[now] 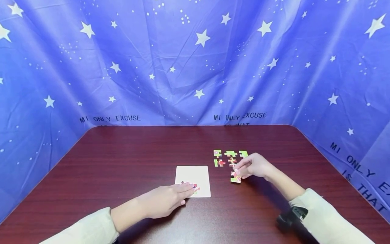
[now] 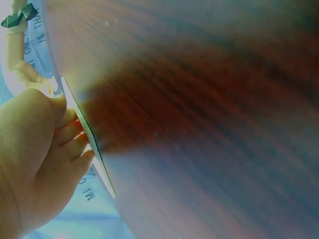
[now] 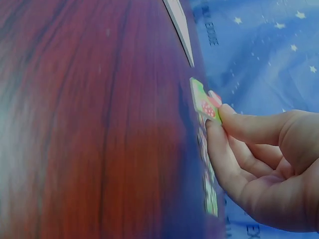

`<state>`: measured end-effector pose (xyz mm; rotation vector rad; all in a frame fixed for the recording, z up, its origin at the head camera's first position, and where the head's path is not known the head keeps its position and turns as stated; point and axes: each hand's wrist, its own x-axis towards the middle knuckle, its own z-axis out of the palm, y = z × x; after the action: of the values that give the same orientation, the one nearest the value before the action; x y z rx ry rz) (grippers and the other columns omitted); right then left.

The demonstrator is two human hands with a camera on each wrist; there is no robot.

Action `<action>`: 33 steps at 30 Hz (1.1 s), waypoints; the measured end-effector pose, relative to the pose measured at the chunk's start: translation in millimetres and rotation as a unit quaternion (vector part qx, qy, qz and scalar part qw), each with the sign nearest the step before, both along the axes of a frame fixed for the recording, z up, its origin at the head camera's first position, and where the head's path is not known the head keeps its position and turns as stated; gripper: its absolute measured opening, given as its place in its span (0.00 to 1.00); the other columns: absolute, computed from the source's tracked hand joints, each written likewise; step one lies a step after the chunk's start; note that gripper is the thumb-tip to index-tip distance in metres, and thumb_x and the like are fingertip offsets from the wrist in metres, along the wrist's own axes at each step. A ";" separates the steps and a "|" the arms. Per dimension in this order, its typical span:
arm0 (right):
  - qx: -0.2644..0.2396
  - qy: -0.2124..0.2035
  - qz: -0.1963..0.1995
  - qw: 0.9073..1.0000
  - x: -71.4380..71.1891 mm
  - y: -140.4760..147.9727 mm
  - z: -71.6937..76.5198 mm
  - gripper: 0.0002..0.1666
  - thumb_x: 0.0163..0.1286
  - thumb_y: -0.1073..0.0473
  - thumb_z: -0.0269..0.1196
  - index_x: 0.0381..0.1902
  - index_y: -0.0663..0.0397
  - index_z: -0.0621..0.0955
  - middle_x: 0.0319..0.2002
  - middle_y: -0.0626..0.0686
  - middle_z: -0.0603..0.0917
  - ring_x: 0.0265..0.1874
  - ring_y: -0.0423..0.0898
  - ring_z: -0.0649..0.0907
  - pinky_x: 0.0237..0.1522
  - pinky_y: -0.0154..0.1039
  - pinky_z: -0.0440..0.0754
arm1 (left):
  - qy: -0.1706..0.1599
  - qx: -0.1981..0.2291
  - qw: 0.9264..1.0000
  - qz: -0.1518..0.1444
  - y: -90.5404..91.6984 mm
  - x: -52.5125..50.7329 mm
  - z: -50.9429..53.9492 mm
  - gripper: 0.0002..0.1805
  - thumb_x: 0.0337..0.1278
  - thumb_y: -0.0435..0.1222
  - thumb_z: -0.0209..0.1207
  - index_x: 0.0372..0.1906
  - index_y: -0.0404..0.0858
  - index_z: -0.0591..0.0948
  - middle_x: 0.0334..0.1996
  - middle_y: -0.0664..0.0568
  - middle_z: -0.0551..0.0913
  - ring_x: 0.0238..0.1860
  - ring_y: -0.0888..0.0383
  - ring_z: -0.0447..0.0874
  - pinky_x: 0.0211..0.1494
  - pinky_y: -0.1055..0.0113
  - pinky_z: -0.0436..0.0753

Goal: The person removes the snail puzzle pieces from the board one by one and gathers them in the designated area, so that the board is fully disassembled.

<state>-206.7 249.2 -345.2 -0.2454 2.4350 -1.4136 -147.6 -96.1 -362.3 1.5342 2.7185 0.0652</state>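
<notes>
A white square board (image 1: 192, 173) lies on the table, with colourful puzzle pieces (image 1: 196, 190) at its near edge, partly hidden under my left hand (image 1: 163, 201). The fingers of that hand are straight and rest over these pieces. In the left wrist view, the left hand (image 2: 47, 149) is at the edge of the board (image 2: 84, 124). Right of the board, my right hand (image 1: 254, 166) pinches a puzzle piece (image 1: 235, 177) between thumb and fingers. The right wrist view shows this green and pink piece (image 3: 203, 99) raised off the table in the right hand (image 3: 269, 159).
Several loose puzzle pieces (image 1: 230, 154) lie in rows beyond the right hand. The dark red wooden table (image 1: 137, 152) has a blue star-patterned curtain (image 1: 170, 51) behind it and at its sides. A black device (image 1: 290, 218) is on the right wrist.
</notes>
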 end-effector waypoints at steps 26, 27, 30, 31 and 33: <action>0.185 0.122 -0.060 0.973 -2.7 41.2 -4.6 0.11 0.50 0.60 0.74 0.31 0.60 0.88 0.23 0.52 0.89 0.18 0.35 0.83 0.25 0.31 0.80 | -0.004 0.006 1.000 0.004 0.8 -0.7 -0.5 0.26 0.73 0.39 0.46 0.72 0.41 0.64 0.72 0.53 0.66 0.72 0.55 0.67 0.72 0.60 0.71; 0.188 0.125 -0.059 0.972 -3.0 41.5 -4.9 0.11 0.50 0.59 0.74 0.31 0.59 0.88 0.23 0.52 0.89 0.18 0.35 0.82 0.25 0.31 0.80 | -0.005 0.005 1.000 0.004 0.9 -0.7 -0.4 0.26 0.73 0.39 0.46 0.72 0.41 0.64 0.72 0.53 0.66 0.72 0.55 0.67 0.72 0.60 0.71; 0.199 0.135 -0.057 0.969 -3.4 42.2 -5.3 0.11 0.50 0.58 0.75 0.31 0.58 0.89 0.23 0.51 0.89 0.18 0.36 0.82 0.27 0.31 0.78 | -0.008 0.007 1.000 0.004 1.0 -0.5 -0.1 0.26 0.73 0.39 0.46 0.72 0.41 0.64 0.72 0.53 0.66 0.72 0.55 0.67 0.72 0.60 0.71; 0.201 0.136 -0.058 0.968 -3.6 42.5 -5.4 0.11 0.50 0.57 0.75 0.31 0.57 0.89 0.23 0.51 0.89 0.19 0.35 0.82 0.27 0.31 0.78 | -0.009 0.007 1.000 0.005 1.0 -0.4 -0.1 0.26 0.73 0.39 0.46 0.72 0.41 0.64 0.72 0.53 0.66 0.72 0.55 0.67 0.72 0.60 0.71; 0.202 0.135 -0.060 0.968 -4.1 43.2 -5.5 0.11 0.50 0.57 0.75 0.31 0.57 0.89 0.24 0.51 0.89 0.19 0.35 0.82 0.27 0.31 0.77 | -0.010 0.008 1.000 0.004 0.7 -0.3 -0.4 0.26 0.73 0.39 0.46 0.72 0.41 0.64 0.72 0.53 0.65 0.72 0.55 0.66 0.72 0.60 0.71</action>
<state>-210.8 292.4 -350.7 -0.2067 2.9394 -0.9403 -147.9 -95.4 -362.7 1.5172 2.7167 0.1006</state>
